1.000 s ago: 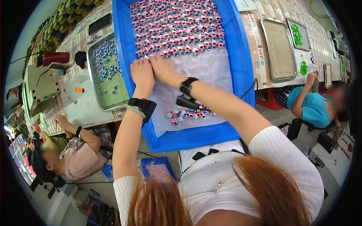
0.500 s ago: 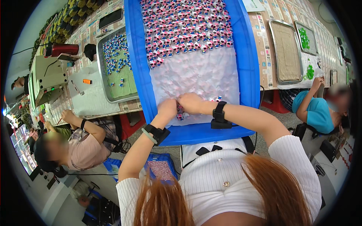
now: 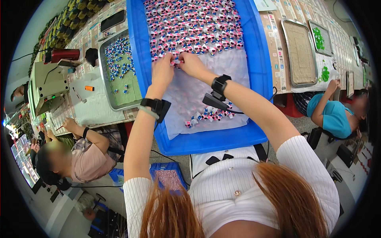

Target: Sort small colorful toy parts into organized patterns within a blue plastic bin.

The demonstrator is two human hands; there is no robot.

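A large blue plastic tray [image 3: 137,43], lined with a white plastic sheet [image 3: 214,85], is in front of me. Tight rows of small pink, white and blue figurines [image 3: 194,25] fill its far part. At the near edge of these rows, toward the left, my left hand [image 3: 163,71] and my right hand [image 3: 192,65] come close together. Both have their fingertips closed on small figurines, partly hidden by the fingers. A loose cluster of figurines [image 3: 210,115] lies on the sheet near the tray's front.
On the left table is a metal tray [image 3: 104,79] of small blue-and-white pieces, with a phone [image 3: 112,21] behind. A brown-lined metal tray [image 3: 299,55] and green pieces [image 3: 325,73] are at right. Co-workers sit at left [image 3: 91,156] and right [image 3: 331,109].
Both hands have moved away from me, from the tray's front to the edge of the rows. The loose cluster near the front now shows. The tray's near edge sits slightly closer to me.
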